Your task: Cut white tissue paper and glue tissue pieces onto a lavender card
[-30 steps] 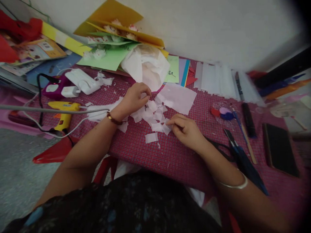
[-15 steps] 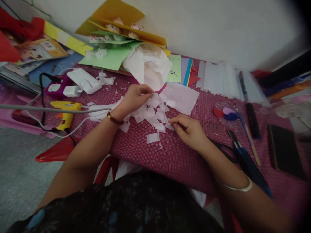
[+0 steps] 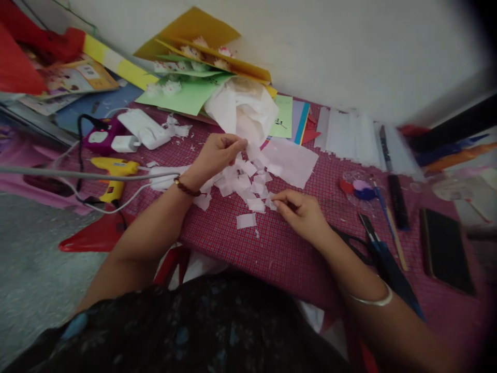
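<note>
At centre, my left hand [image 3: 223,154] is pinching over paper pieces [image 3: 243,184]; my right hand [image 3: 297,210], fingertips together, is touching their edge. A glue gun [image 3: 114,173] is lying at left.

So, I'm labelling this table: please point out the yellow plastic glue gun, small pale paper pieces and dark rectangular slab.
Yellow plastic glue gun [image 3: 121,167]: head view, upper body.
Small pale paper pieces [image 3: 243,182]: head view, a piece near the pile's middle.
Dark rectangular slab [image 3: 446,248]: head view, flat upper face.
</note>
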